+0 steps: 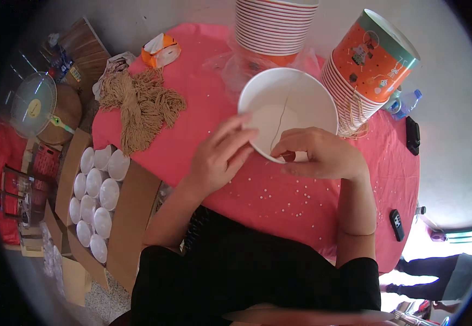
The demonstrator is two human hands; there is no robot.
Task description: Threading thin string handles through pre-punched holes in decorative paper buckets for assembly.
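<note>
A white-lined paper bucket (314, 100) stands in front of me on the pink-covered table, its mouth tilted toward me. A thin tan cord (281, 120) runs down across its inside to the near rim. There my right hand (322, 154) is closed in a pinch on the cord's near end, thumb and fingers at the rim; the fingertips are partly hidden. My left hand (219, 155) is at the bucket's left rim, fingers stretched and slightly apart, their tips overlapping the edge. I see nothing held in it.
Stacked buckets (276, 27) stand behind; another orange-and-green stack (374, 57) with cords leans right. A tan cord bundle (143, 106) and tissue pack (161, 50) lie left. White bits dot the tablecloth (279, 204). A carton (132, 212) of clear cups is at left, a remote (396, 225) at right.
</note>
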